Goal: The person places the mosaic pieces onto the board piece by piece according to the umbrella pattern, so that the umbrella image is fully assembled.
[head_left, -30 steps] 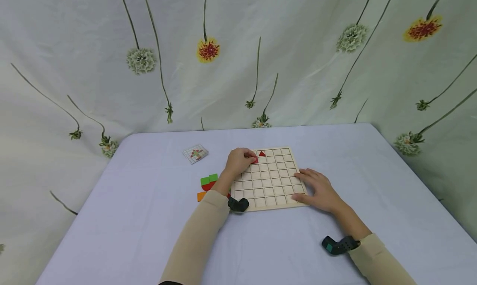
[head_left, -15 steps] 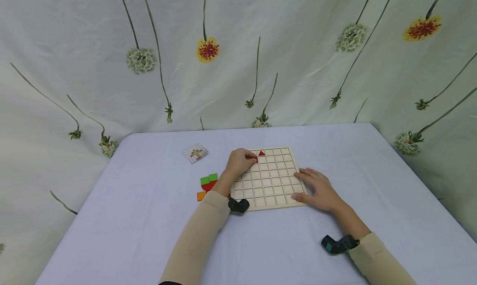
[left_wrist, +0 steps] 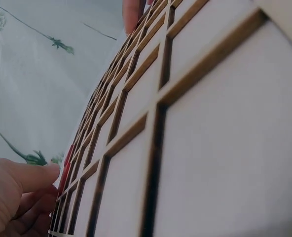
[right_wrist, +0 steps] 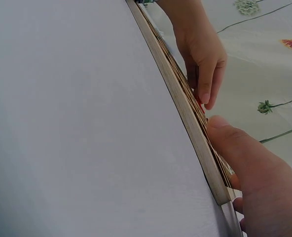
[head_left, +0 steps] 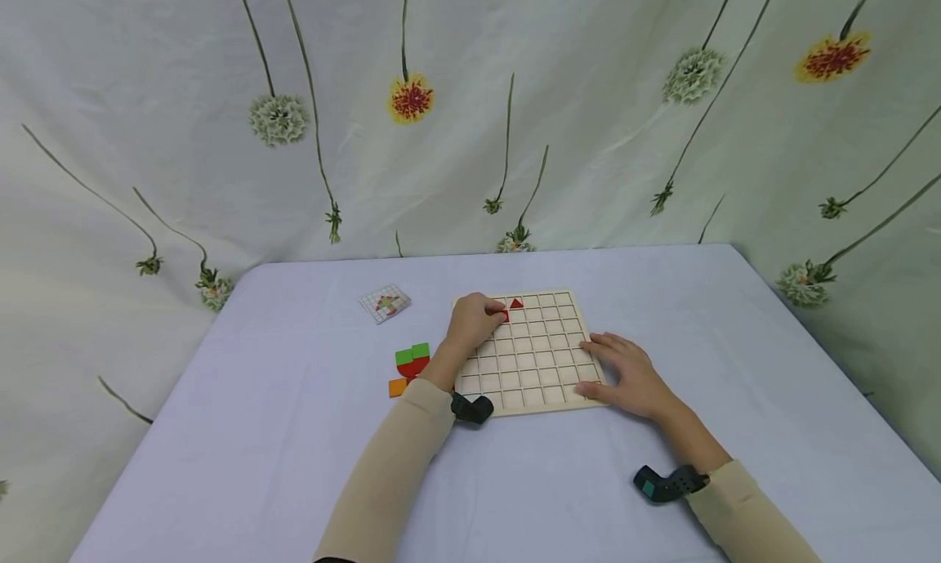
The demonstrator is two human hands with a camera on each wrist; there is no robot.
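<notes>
A pale wooden board (head_left: 531, 356) with a grid of square cells lies on the table. My left hand (head_left: 470, 321) reaches over its far left part and pinches a small red piece (head_left: 506, 316) at a cell, mostly covered by the fingertips. In the left wrist view the thumb touches this red piece (left_wrist: 66, 170) at the board's far side. A red triangle (head_left: 517, 304) sits in a cell of the top row, just beyond. On the board's right edge rests my right hand (head_left: 626, 377), its thumb and fingers spread apart; the thumb lies on the rim in the right wrist view.
Left of the board lie green squares (head_left: 412, 354), a red rounded piece (head_left: 412, 368) and an orange piece (head_left: 397, 387), partly hidden by the left forearm. A card with a printed grid pattern (head_left: 385, 303) lies farther back. A floral cloth (head_left: 588, 138) hangs behind the table.
My left hand has shifted very slightly at the red piece, and its fingers now cover more of it. The right hand and the board have stayed in place.
</notes>
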